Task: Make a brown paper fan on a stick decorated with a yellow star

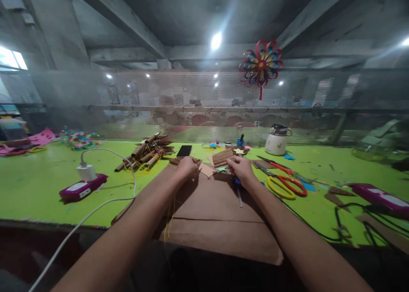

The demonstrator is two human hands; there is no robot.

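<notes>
My left hand (188, 167) is closed, its fingertips by some small brown cardboard pieces; what it grips, if anything, is hidden. Yellow strings (171, 217) hang down past the left forearm. With fingers pinched, my right hand (242, 169) meets the right edge of a ridged piece of corrugated cardboard (222, 157). Between the hands lie a tan paper piece (207, 170) and a green paper star (221, 169). Beneath the right hand is a blue tool, mostly hidden, with a pale glue stick (239, 198) jutting from it. A large brown cardboard sheet (217, 232) lies under both hands.
Rolled cardboard tubes (148, 152) and a phone (184, 151) lie left of centre. Yellow-and-red-handled scissors (287, 186) rest to the right, before a white flask (276, 143). Purple power strips (83, 187) sit on both sides; a white cable (134, 179) crosses the left.
</notes>
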